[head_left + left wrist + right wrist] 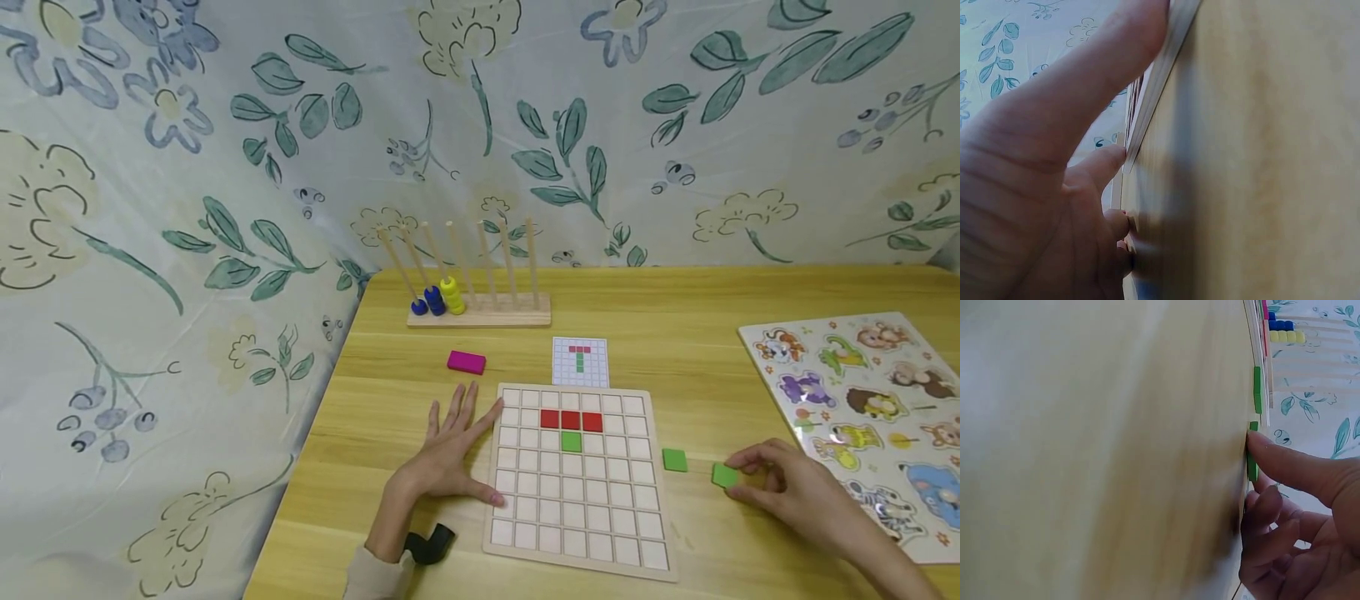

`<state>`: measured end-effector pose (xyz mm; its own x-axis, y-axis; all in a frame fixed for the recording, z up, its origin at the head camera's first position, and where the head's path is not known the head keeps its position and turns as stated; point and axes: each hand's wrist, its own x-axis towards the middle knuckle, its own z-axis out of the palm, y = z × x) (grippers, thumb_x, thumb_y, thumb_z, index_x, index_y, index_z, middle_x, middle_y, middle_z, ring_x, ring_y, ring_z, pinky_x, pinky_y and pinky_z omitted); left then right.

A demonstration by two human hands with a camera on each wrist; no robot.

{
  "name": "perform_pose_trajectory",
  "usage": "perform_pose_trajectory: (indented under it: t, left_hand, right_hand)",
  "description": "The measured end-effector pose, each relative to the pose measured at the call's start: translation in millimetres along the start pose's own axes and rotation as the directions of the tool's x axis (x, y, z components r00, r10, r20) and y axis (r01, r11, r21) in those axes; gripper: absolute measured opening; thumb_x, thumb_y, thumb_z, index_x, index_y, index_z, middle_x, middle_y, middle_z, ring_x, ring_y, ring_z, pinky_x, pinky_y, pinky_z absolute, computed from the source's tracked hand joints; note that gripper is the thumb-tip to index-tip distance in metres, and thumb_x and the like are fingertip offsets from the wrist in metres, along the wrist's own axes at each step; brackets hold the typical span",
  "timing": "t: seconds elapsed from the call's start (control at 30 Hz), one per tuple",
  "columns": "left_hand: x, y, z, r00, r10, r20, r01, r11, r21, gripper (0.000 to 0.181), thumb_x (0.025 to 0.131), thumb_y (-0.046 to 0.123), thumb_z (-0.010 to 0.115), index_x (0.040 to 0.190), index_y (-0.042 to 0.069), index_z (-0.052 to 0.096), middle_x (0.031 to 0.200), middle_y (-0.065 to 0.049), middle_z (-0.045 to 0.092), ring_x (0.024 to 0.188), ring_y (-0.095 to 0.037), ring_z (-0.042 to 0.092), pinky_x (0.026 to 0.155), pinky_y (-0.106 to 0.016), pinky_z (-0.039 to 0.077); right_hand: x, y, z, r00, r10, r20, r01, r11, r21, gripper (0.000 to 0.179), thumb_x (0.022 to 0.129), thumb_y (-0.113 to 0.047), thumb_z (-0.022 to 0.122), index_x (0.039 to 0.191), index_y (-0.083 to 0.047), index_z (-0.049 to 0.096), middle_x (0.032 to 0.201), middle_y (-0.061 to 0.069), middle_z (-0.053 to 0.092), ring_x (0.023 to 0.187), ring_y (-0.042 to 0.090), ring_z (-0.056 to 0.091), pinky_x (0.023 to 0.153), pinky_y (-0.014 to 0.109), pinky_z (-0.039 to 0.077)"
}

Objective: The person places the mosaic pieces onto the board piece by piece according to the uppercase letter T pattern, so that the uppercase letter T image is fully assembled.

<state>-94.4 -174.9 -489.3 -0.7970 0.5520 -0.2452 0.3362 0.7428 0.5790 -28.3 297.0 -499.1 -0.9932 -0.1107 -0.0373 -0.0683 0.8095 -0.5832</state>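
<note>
A wooden grid board point(525, 533) lies on the table with three red tiles point(570, 420) in a row and one green tile point(572, 442) below the middle one. My left hand point(442, 458) is spread at the board's left side, thumb and index finger touching its edge; the left wrist view shows the thumb point(1097, 75) against that edge. To the right of the board, my right hand point(787, 492) pinches a second green tile point(723, 476) between thumb and index finger, at table level. A third green tile point(674, 460) lies between that hand and the board.
Behind the board lies a pattern card point(592, 375) with a red and green T. A bead stand point(495, 312), a magenta block point(467, 362) and a black curved piece point(431, 546) are also on the table. An animal puzzle board point(825, 408) lies at the right.
</note>
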Motion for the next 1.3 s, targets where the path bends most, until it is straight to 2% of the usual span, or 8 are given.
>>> perform_pose_trajectory:
  t: [0.13,0.3,0.4,0.57,0.7,1.0,1.13,1.3]
  left_hand:
    - [-0.3,-0.6,0.0,1.000,-0.002,-0.002,0.002,1.000,-0.003,0.132,0.069,0.052,0.094,0.168,0.026,0.010,0.172,-0.016,-0.023,0.159,-0.039,-0.023,0.121,-0.070,-0.020]
    - [-0.1,-0.9,0.2,1.000,-0.001,-0.006,0.001,1.000,-0.007,0.131,0.069,0.052,0.094,0.168,0.026,0.011,0.172,-0.016,-0.022,0.159,-0.039,-0.023,0.121,-0.070,-0.020]
    - [-0.2,-0.9,0.2,1.000,-0.001,-0.007,0.001,1.000,-0.008,0.132,0.068,0.052,0.094,0.168,0.026,0.011,0.172,-0.016,-0.022,0.159,-0.039,-0.023,0.121,-0.070,-0.020]
    - [-0.1,-2.2,0.9,1.000,0.003,-0.012,-0.003,1.000,-0.001,0.133,0.068,0.052,0.094,0.168,0.026,0.011,0.172,-0.016,-0.021,0.159,-0.039,-0.022,0.121,-0.071,-0.019]
    - [0.0,-2.1,1.2,1.000,0.008,-0.011,-0.008,1.000,0.004,0.133,0.068,0.053,0.094,0.168,0.026,0.010,0.172,-0.016,-0.022,0.159,-0.039,-0.023,0.121,-0.070,-0.019]
    - [-0.3,-1.4,0.3,1.000,0.013,-0.006,-0.013,1.000,0.005,0.133,0.069,0.054,0.093,0.168,0.027,0.009,0.172,-0.015,-0.022,0.159,-0.038,-0.023,0.121,-0.070,-0.019]
    - [-0.6,-0.4,-0.7,1.000,0.008,0.004,-0.008,1.000,0.001,0.133,0.069,0.055,0.093,0.168,0.028,0.007,0.172,-0.013,-0.023,0.159,-0.036,-0.024,0.122,-0.069,-0.020]
    - [-0.8,-0.4,-0.6,1.000,-0.001,0.001,0.001,1.000,-0.002,0.133,0.069,0.055,0.093,0.168,0.029,0.008,0.172,-0.013,-0.022,0.159,-0.036,-0.024,0.122,-0.068,-0.020]
  right_hand:
    - [1.1,-3.6,-3.3,1.000,0.008,0.020,-0.008,1.000,0.002,0.029,0.081,-0.012,0.087,0.105,-0.006,0.072,0.086,-0.003,0.062,0.061,-0.001,0.041,0.051,0.022,0.037]
    - [4.8,-15.9,-13.9,0.993,0.080,0.083,-0.079,0.997,-0.013,0.032,0.088,-0.017,0.082,0.115,-0.003,0.071,0.066,-0.005,0.056,0.052,0.002,0.039,0.046,0.022,0.034]
    - [7.3,-26.0,-13.2,0.997,0.054,0.049,-0.054,0.999,0.002,0.031,0.087,-0.016,0.083,0.114,-0.005,0.073,0.058,-0.007,0.050,0.048,0.002,0.035,0.043,0.021,0.031]
    - [14.8,-50.9,-4.5,0.999,-0.045,-0.024,0.047,0.997,0.069,0.027,0.082,-0.013,0.086,0.106,-0.012,0.075,0.061,-0.010,0.050,0.051,0.000,0.037,0.044,0.022,0.033]
    - [22.5,-76.1,5.6,0.996,-0.087,-0.026,0.090,0.988,0.126,0.026,0.080,-0.015,0.088,0.103,-0.017,0.076,0.065,-0.010,0.052,0.054,-0.001,0.040,0.046,0.021,0.035]
    - [39.9,-124.8,40.2,0.990,-0.107,0.094,0.078,0.958,0.277,0.022,0.081,-0.018,0.088,0.101,-0.015,0.079,0.069,-0.006,0.056,0.057,0.001,0.043,0.050,0.020,0.037]
    - [44.2,-136.0,54.8,0.987,-0.134,0.093,0.105,0.958,0.268,0.021,0.079,-0.017,0.090,0.098,-0.015,0.080,0.068,-0.007,0.054,0.055,0.000,0.039,0.053,0.019,0.035]
    - [47.4,-144.3,65.1,0.989,-0.110,0.097,0.083,0.966,0.243,0.024,0.077,-0.020,0.091,0.098,-0.014,0.081,0.081,-0.006,0.068,0.053,0.002,0.039,0.050,0.020,0.034]
